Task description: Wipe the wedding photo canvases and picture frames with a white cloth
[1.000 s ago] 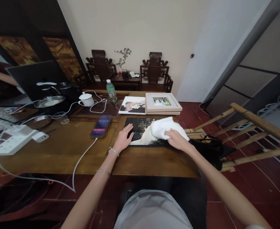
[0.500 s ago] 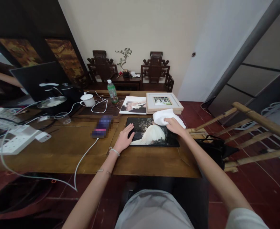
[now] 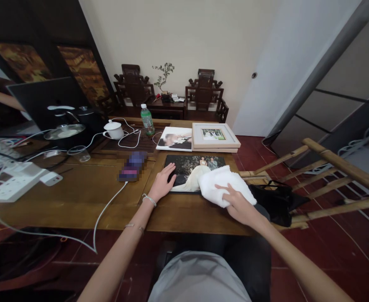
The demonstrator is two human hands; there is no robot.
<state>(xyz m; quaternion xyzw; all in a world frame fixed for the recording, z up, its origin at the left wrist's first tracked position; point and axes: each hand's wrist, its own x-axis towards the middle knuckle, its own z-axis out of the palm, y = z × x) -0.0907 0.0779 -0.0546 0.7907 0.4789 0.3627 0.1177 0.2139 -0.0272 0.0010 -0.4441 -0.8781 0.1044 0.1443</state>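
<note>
A dark photo panel [image 3: 189, 167] with a couple in wedding clothes lies flat on the wooden table [image 3: 184, 214]. My left hand [image 3: 163, 183] rests on its left edge with the fingers stretched out. Under and in my right hand [image 3: 239, 205] is a white cloth [image 3: 216, 184], which covers the panel's lower right part. The index finger points forward over the cloth; the other fingers are partly hidden in its folds. Just behind the panel lie a pale wooden picture frame [image 3: 233, 136] and a white-edged photo print [image 3: 175, 140].
A phone [image 3: 132, 165] on a charging cable lies left of the panel. Further left are a power strip [image 3: 17, 180], a plastic cup [image 3: 83, 156], a lidded white cup [image 3: 113, 130] and a green bottle [image 3: 147, 121]. A bamboo chair [image 3: 329, 167] stands right. Another person's arm [image 3: 3, 97] shows far left.
My right hand has drawn the cloth from the panel's upper right down toward me, uncovering the couple in the photo. My left hand has stayed on the left edge.
</note>
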